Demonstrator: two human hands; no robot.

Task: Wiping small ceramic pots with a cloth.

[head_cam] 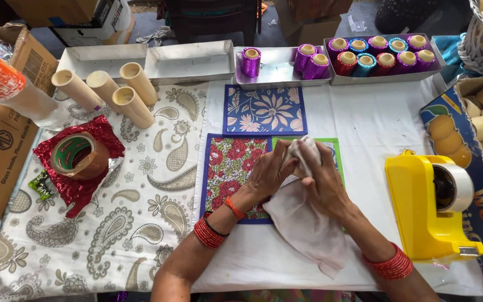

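We log both hands at the middle of the counter (364,117), toward its near edge. The left hand (268,172) has its fingers curled shut around the bunched top of a white cloth (306,223); the right hand (325,187) wraps the same bunch from the other side, fingers closed on it. Whether anything sits inside the bunch, we cannot tell. The cloth's loose tail lies toward the near edge. Under the hands lies a red floral mat (227,168). A yellow tape dispenser (429,207) stands near the right edge.
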